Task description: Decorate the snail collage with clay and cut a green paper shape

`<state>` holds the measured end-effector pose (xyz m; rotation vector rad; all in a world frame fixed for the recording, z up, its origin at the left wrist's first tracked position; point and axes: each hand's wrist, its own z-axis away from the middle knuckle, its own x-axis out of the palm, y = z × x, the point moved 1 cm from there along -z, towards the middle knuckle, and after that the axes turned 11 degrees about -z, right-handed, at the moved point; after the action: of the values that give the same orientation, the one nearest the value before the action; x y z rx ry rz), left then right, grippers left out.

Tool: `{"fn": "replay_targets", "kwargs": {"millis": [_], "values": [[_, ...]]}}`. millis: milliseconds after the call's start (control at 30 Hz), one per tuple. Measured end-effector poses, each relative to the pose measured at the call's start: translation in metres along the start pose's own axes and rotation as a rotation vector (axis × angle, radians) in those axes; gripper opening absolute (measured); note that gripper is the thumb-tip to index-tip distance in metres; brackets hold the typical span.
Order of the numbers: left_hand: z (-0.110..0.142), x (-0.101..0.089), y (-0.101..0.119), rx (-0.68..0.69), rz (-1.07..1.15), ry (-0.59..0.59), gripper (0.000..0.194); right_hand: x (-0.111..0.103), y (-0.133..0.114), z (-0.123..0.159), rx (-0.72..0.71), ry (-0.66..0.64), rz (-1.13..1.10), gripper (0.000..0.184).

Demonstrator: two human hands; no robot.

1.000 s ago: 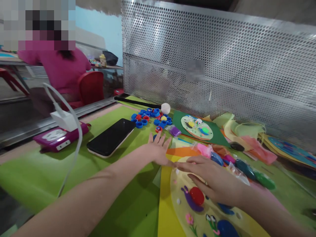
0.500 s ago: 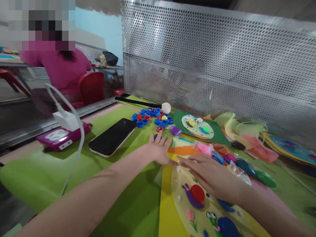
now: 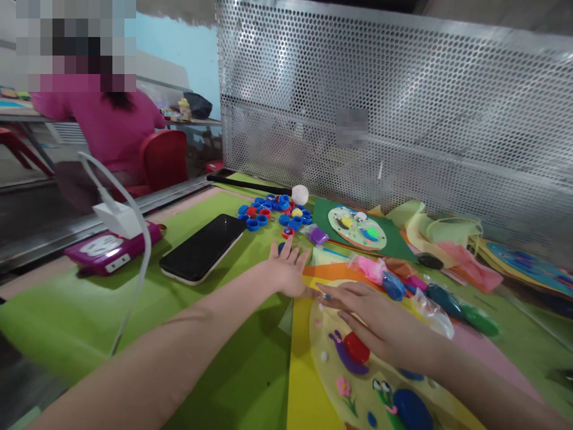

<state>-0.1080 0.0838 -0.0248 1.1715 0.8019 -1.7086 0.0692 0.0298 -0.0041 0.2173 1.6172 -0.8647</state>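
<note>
The left hand (image 3: pixel 289 273) is spread near the caps (image 3: pixel 253 225); the right hand (image 3: pixel 380 319) is over the disc (image 3: pixel 323 382), pinching or not, I cannot tell. A phone (image 3: pixel 203 248) lies left.

A smartphone (image 3: pixel 203 249) is flanked by a power strip (image 3: pixel 101 255) on the left; bottle caps (image 3: pixel 286 206) are scattered behind right. The snail picture (image 3: pixel 323 341) is backed by clay packets (image 3: pixel 394 286) and, farther behind, a perforated panel (image 3: pixel 394 113).

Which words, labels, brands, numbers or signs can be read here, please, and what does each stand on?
None can be read.
Purple socket block: a white marking on top, too blurred to make out as lettering.
Phone: its screen is dark, and no lettering shows.
</note>
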Motion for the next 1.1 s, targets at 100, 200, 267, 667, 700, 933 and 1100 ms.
{"fn": "replay_targets", "kwargs": {"millis": [100,200,267,667,700,933,1100], "values": [[-0.001,0.000,0.000,-0.001,-0.010,-0.003,0.099,0.000,0.000,-0.002,-0.006,-0.029,0.021,0.044],[-0.001,0.000,-0.001,-0.003,-0.021,-0.008,0.098,-0.002,-0.001,-0.003,-0.044,-0.069,0.046,0.046],[-0.002,0.001,-0.002,-0.003,-0.027,-0.013,0.099,-0.003,-0.001,-0.002,-0.063,-0.093,0.087,0.051],[-0.003,0.001,-0.001,0.003,-0.022,-0.045,0.105,-0.002,0.005,0.006,-0.090,-0.033,0.255,0.050],[-0.003,0.001,-0.001,0.002,-0.021,-0.046,0.105,-0.002,0.006,0.007,-0.088,-0.038,0.248,0.050],[-0.004,0.002,-0.002,0.011,-0.022,-0.035,0.107,-0.006,0.011,0.010,-0.033,0.002,0.218,0.056],[-0.004,0.003,-0.001,0.008,-0.035,-0.039,0.101,-0.004,0.009,0.003,-0.023,-0.042,0.131,0.055]]}}
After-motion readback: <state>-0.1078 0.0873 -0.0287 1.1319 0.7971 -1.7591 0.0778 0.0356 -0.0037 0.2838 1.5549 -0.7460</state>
